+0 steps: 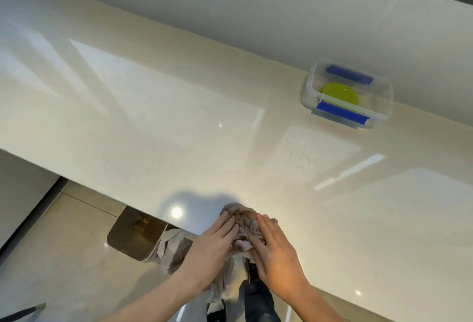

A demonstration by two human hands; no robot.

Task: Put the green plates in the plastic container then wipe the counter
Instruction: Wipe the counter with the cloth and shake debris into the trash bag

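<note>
A green plate (340, 94) lies inside the clear plastic container (384, 114) with blue clips, far right on the pale counter (153, 117). At the counter's near edge a crumpled greyish cloth (242, 215) lies bunched up, part of it hanging over the edge. My left hand (215, 242) and my right hand (276, 252) both press flat on the cloth, fingers extended and side by side.
A wall runs along the back of the counter. Below the near edge are a tiled floor and a dark rectangular object (135, 234). Glossy reflections and a faintly speckled patch (304, 152) show on the counter in front of the container.
</note>
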